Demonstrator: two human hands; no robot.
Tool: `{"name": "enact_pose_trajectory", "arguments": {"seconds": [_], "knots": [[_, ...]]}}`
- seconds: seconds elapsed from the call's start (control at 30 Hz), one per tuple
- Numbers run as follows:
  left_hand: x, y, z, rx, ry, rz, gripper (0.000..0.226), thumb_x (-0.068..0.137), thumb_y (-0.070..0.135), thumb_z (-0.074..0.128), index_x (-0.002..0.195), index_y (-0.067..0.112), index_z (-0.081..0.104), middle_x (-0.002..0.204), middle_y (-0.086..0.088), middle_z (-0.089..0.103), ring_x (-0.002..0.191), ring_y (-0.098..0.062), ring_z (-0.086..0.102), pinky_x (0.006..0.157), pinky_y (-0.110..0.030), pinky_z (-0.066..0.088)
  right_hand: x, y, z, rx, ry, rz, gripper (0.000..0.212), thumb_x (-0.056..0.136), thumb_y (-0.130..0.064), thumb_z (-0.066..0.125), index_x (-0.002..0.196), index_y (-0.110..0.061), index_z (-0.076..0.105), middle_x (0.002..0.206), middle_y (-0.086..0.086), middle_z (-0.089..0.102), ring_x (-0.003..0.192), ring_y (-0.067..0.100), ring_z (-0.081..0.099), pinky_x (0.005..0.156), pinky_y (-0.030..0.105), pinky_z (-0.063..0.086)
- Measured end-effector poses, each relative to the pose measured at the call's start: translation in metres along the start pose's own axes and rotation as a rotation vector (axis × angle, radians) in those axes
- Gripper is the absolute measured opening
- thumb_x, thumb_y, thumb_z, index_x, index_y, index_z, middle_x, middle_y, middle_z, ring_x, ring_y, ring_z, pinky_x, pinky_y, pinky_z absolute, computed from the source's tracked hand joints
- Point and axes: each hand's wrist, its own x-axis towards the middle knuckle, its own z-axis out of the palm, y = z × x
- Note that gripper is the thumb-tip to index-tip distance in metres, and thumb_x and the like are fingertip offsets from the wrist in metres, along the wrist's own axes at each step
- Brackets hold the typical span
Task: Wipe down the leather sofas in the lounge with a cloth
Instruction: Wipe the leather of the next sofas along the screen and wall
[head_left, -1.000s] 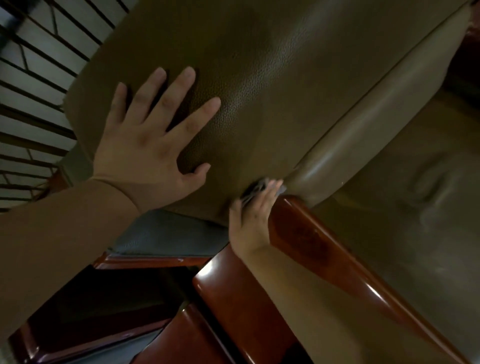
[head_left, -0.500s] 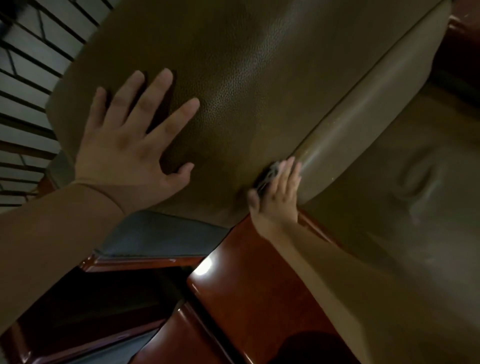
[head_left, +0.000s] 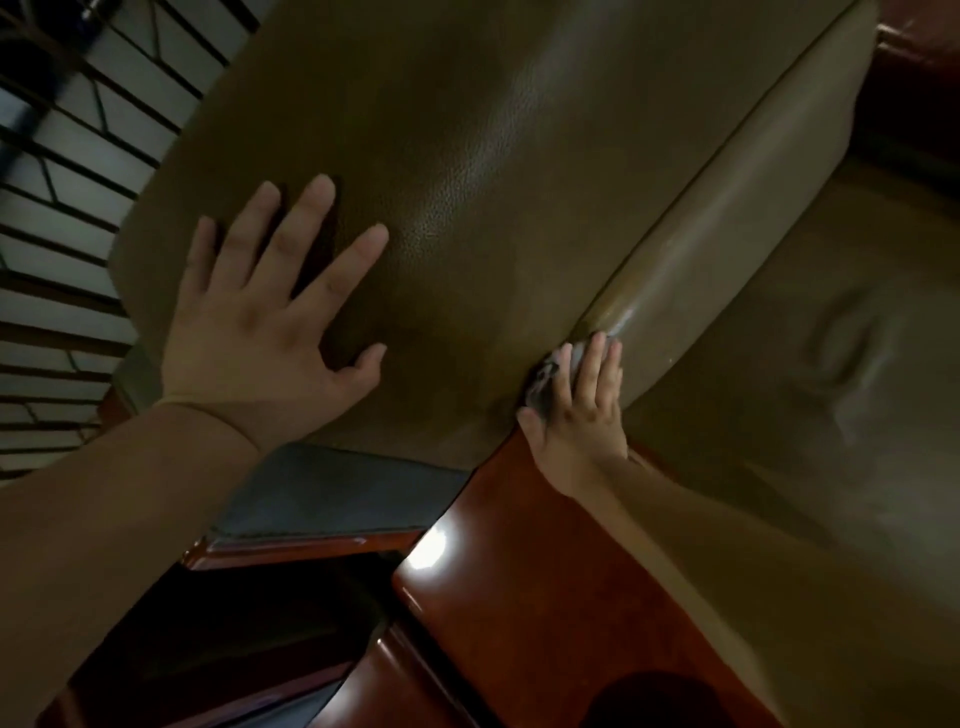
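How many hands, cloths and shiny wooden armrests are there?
Hands: 2, the left hand and the right hand
Cloths: 1, the cloth under the right hand
Wooden armrests: 1, the red-brown armrest
Total: 4

The cushion (head_left: 467, 156) is coloured olive-brown, and a fine pebbled grain is seen across its leather. The seat (head_left: 831, 364) at the right is shown in the same olive-brown. The cloth (head_left: 545, 379) is mottled grey and white. The wooden frame (head_left: 545, 597) near the bottom is finished in glossy reddish brown. White tiles (head_left: 67, 171) at far left are crossed by dark lines.
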Motion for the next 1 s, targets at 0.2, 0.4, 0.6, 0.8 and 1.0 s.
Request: {"name": "enact_pose_trajectory", "arguments": {"seconds": [0.2, 0.4, 0.6, 0.8, 1.0], "knots": [[-0.002, -0.002, 0.013, 0.047, 0.06, 0.014, 0.086, 0.09, 0.064, 0.051, 0.167, 0.042, 0.02, 0.176, -0.006, 0.015, 0.158, -0.045, 0.02, 0.123, -0.07, 0.021, 0.084, 0.033, -0.051, 0.285, 0.285, 0.277, 0.094, 0.096, -0.075, -0.005, 0.166, -0.012, -0.006, 0.17, 0.022, -0.022, 0.156, 0.041, -0.023, 0.129, 0.058, -0.001], [0.008, 0.025, -0.005, 0.12, -0.093, -0.089, 0.088, 0.09, 0.055, 0.059, 0.164, 0.024, 0.024, 0.174, -0.019, 0.01, 0.158, -0.05, 0.012, 0.123, -0.074, 0.018, 0.014, 0.01, -0.007, 0.069, 0.086, 0.015, 0.089, 0.102, -0.068, 0.011, 0.167, -0.008, -0.004, 0.167, 0.029, -0.025, 0.153, 0.05, -0.026, 0.128, 0.059, -0.002], [0.14, 0.107, 0.003, 0.409, 0.017, 0.354, 0.082, 0.085, 0.068, 0.05, 0.16, 0.038, 0.037, 0.177, -0.01, 0.005, 0.159, -0.051, 0.001, 0.119, -0.08, 0.01, 0.058, 0.047, -0.03, 0.11, 0.163, -0.009, 0.091, 0.096, -0.074, 0.001, 0.165, -0.017, -0.013, 0.165, 0.012, -0.039, 0.15, 0.032, -0.041, 0.122, 0.046, -0.018], [0.209, 0.132, 0.039, 0.762, 0.022, 0.371, 0.091, 0.085, 0.082, 0.009, 0.167, 0.042, 0.009, 0.177, -0.006, -0.009, 0.159, -0.047, -0.015, 0.117, -0.082, 0.001, 0.11, 0.069, -0.065, 0.349, 0.371, 0.166, 0.085, 0.101, -0.068, 0.012, 0.167, -0.016, 0.0, 0.172, 0.014, -0.021, 0.156, 0.036, -0.027, 0.128, 0.052, -0.008], [0.207, 0.125, 0.039, 0.648, 0.023, 0.416, 0.089, 0.09, 0.079, 0.026, 0.168, 0.037, 0.018, 0.177, -0.009, -0.003, 0.158, -0.048, -0.011, 0.117, -0.08, -0.002, 0.04, 0.062, -0.008, 0.146, 0.337, -0.22, 0.092, 0.097, -0.07, 0.036, 0.165, -0.01, 0.021, 0.174, 0.018, 0.003, 0.16, 0.038, -0.008, 0.125, 0.06, 0.023]]}}
